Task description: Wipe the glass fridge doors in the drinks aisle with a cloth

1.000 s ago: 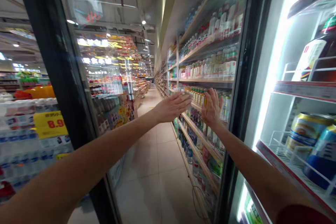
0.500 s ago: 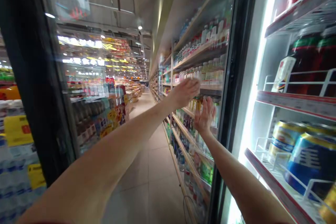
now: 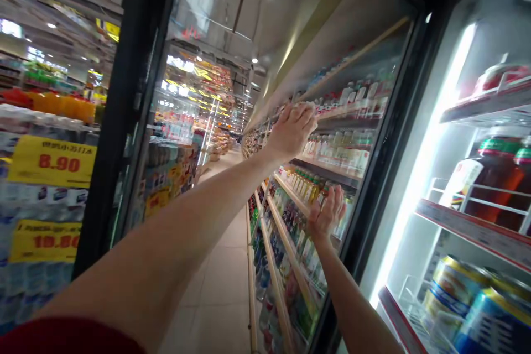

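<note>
Both my arms reach out to the open glass door point(image 3: 232, 66) of a lit drinks fridge. My left hand point(image 3: 292, 130) lies high on the pane, palm against it, fingers together and slightly bent, with nothing visible in it. Lower down and nearer the hinge side, my right hand point(image 3: 329, 213) rests flat on the glass with its fingers spread upward. Through the pane I see a long aisle and shelves of bottles point(image 3: 344, 144).
The door's black frame point(image 3: 120, 121) stands at the left. To the right, the fridge shelves hold cans point(image 3: 460, 293) and dark bottles point(image 3: 489, 177). Stacked water packs with yellow price tags point(image 3: 52, 161) are at the far left. Tiled floor point(image 3: 224, 287) lies below.
My left hand has slid upward on the glass, away from the right hand, which stays at about the same height. My view has tilted and turned a little.
</note>
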The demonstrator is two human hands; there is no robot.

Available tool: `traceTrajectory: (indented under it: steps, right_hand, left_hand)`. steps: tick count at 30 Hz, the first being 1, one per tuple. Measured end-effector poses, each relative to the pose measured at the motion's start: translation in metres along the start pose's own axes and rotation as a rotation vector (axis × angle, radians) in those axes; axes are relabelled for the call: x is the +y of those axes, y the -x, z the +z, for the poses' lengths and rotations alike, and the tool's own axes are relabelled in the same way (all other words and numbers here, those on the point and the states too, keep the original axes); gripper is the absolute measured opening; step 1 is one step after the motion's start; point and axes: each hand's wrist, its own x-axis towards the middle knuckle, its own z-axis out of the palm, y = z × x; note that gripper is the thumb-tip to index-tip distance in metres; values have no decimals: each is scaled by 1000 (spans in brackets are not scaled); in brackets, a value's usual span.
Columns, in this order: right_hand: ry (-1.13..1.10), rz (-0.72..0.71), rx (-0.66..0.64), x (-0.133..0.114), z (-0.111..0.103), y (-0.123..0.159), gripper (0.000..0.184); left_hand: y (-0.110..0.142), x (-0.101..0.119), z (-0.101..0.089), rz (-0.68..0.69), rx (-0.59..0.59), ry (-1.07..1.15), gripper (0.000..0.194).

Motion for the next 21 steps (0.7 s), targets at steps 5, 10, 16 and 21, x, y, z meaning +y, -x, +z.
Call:
traceTrajectory:
  steps: [5, 10, 16, 21]
  right_hand:
    - [1, -5, 23, -3, -2, 0, 53]
    - [4, -16, 37, -3, -2, -1, 52]
    - [-2, -19, 44, -2, -3, 0, 51]
    - [0, -26, 53, -4, -3, 0, 52]
  left_hand:
    - [14, 20, 3, 501, -125, 55, 37]
    - [-1, -33, -21, 48, -56, -26, 43]
    - [27, -58, -48, 151, -78, -56, 41]
    - [57, -103, -78, 15, -60, -124, 41]
